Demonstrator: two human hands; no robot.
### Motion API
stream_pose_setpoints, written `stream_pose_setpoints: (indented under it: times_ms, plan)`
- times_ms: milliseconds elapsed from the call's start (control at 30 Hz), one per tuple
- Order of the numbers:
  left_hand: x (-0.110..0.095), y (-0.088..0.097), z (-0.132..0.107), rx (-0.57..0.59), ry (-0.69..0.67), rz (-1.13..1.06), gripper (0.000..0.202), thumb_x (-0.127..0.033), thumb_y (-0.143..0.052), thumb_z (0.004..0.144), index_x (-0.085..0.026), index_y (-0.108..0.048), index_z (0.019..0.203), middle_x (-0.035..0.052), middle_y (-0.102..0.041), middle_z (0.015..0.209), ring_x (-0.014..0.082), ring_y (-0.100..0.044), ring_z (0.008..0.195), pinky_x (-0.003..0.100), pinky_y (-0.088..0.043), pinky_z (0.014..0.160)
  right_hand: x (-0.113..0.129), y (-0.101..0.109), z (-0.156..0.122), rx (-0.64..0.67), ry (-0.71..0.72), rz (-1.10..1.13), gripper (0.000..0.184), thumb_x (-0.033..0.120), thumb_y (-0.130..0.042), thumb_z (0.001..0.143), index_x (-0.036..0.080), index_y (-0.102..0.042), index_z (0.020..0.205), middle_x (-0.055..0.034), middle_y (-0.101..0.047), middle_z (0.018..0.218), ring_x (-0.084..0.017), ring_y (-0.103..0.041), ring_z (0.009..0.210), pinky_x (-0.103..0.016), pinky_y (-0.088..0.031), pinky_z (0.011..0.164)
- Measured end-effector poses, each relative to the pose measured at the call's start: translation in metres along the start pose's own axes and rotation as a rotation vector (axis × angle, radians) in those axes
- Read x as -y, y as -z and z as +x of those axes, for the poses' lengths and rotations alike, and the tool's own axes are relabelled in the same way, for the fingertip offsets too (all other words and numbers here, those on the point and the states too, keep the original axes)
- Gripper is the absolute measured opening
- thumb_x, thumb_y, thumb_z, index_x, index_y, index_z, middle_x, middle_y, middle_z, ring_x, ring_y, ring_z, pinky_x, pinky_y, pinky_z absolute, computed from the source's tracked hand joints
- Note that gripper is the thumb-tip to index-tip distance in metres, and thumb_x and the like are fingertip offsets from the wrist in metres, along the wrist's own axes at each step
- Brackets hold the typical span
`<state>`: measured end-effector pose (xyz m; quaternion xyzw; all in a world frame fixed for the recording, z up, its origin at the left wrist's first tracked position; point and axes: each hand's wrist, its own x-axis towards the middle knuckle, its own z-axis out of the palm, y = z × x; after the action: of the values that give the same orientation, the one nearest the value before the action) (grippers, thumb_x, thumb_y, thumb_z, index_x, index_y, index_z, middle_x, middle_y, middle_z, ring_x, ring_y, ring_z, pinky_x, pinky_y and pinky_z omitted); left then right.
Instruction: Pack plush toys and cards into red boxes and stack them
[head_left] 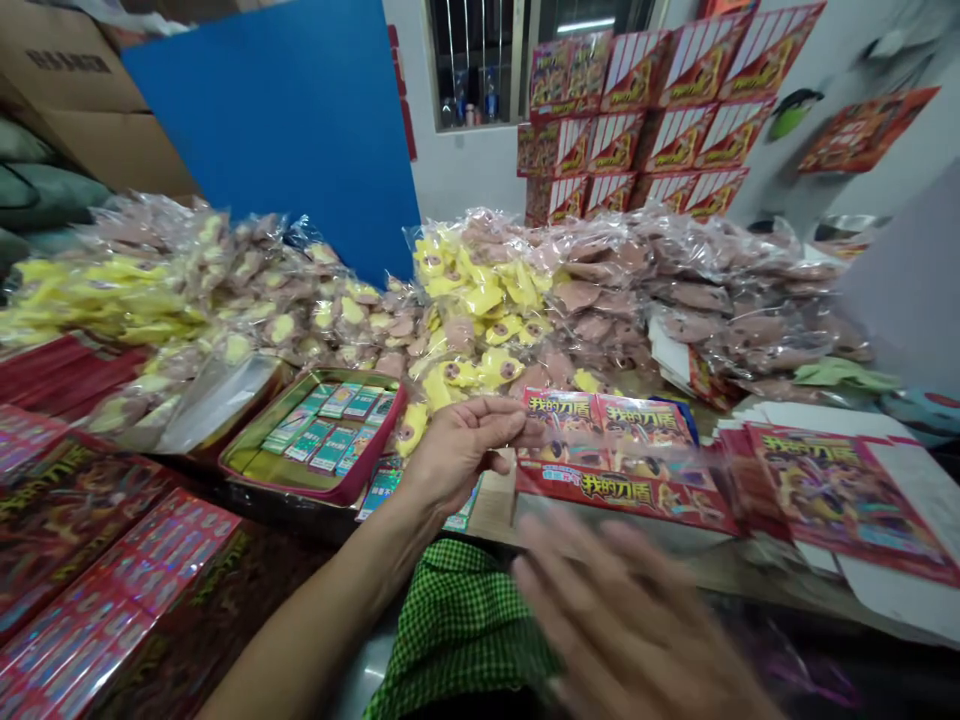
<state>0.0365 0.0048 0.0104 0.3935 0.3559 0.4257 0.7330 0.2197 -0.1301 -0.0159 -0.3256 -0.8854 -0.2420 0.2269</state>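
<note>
Right now the left hand (457,450) is pinched closed, thumb against fingers, on the edge of a glossy red printed card wrapper (622,450), its thin, foil-like sheet catching the light. The right hand (630,630) hangs open below that wrapper, fingers spread and motion-blurred. Left of the wrapper sits a shallow metal tray (349,490) of green card packs (330,430); to its right lies a stack of printed red sheets (847,500), and beyond it heap crinkly plastic bags (480,290) of soft yellow and pink shapes.

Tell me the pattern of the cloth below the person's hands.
The soft cloth shows a small green-and-black check, clearest in the head view.
</note>
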Motion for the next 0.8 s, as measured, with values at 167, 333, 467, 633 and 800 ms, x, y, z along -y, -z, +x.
stream_pose_setpoints:
  times_ms: [167,333,467,633,800]
  plan:
    - [-0.008,-0.001,0.013,-0.041,0.007,0.120,0.009,-0.019,-0.076,0.084,-0.015,-0.068,0.084,0.0047,-0.077,0.075,0.0152,-0.076,0.068,0.014,-0.026,0.035,0.034,-0.100,-0.039,0.190,0.081,0.066,0.039,0.024,-0.052,0.095,0.011,-0.067,0.129,-0.0138,-0.061,0.146,-0.029,-0.051,0.139,-0.044,-0.046,0.108]
    - [0.002,0.007,0.000,-0.032,0.020,0.160,0.017,-0.029,-0.078,0.085,-0.017,-0.066,0.090,0.0034,-0.076,0.069,0.0156,-0.074,0.061,0.017,-0.046,0.046,0.040,-0.111,-0.054,0.294,-0.011,0.154,0.032,0.023,-0.059,0.087,0.011,-0.073,0.114,-0.0185,-0.071,0.129,-0.030,-0.070,0.113,-0.041,-0.058,0.086]
    - [0.016,0.005,-0.021,-0.065,-0.058,0.157,0.034,-0.037,-0.087,0.077,-0.016,-0.068,0.097,0.0028,-0.077,0.071,0.0118,-0.072,0.062,0.019,-0.056,0.062,0.029,-0.036,-0.010,0.096,-0.118,0.275,0.051,0.009,-0.047,0.086,0.015,-0.061,0.135,-0.0124,-0.071,0.130,-0.023,-0.066,0.117,-0.036,-0.051,0.095]
    - [0.026,-0.013,-0.039,0.051,0.002,0.072,0.033,-0.042,-0.087,0.078,-0.014,-0.072,0.089,0.0063,-0.079,0.079,0.0104,-0.073,0.067,0.018,-0.056,0.067,-0.017,0.008,0.027,-0.010,-0.601,0.150,0.032,0.018,-0.048,0.096,0.012,-0.061,0.124,-0.0183,-0.070,0.120,-0.038,-0.057,0.120,-0.055,-0.040,0.096]
    - [0.029,-0.011,-0.041,0.031,0.097,0.026,0.027,-0.034,-0.090,0.072,-0.015,-0.079,0.088,0.0065,-0.080,0.089,0.0096,-0.074,0.073,0.015,-0.056,0.070,-0.050,-0.011,0.014,0.093,-0.732,0.461,0.033,0.026,-0.045,0.102,0.022,-0.049,0.070,-0.0021,-0.055,0.067,-0.021,-0.055,0.069,-0.035,-0.037,0.065]
